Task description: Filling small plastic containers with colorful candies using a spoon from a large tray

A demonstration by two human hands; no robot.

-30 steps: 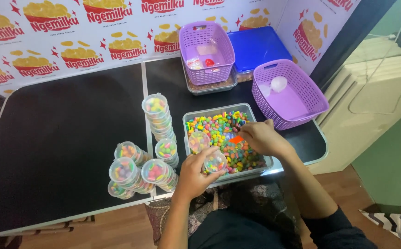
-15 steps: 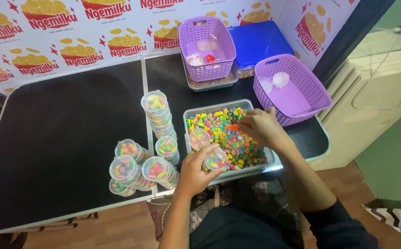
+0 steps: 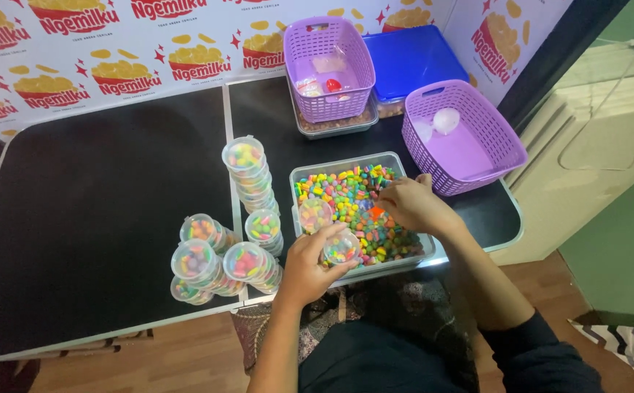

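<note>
A clear tray (image 3: 298, 178) full of small multicoloured snack pieces sits on the black table (image 3: 98, 218). My left hand (image 3: 308, 263) holds a small clear cup (image 3: 341, 249) partly filled with the pieces over the tray's near edge. My right hand (image 3: 411, 204) rests in the tray, its fingers closed on a small red-orange scoop (image 3: 376, 212). Another small cup (image 3: 315, 215) stands among the pieces in the tray. Several filled, lidded cups (image 3: 251, 171) stand stacked left of the tray.
A purple basket (image 3: 462, 138) sits right of the tray. Another purple basket (image 3: 329, 69) rests on a clear container at the back, beside a blue-lidded box (image 3: 411, 58). The table's front edge runs just before my knees; a patterned wall is behind.
My right hand has shifted slightly toward the tray's middle with the scoop. My left hand keeps the cup in about the same place.
</note>
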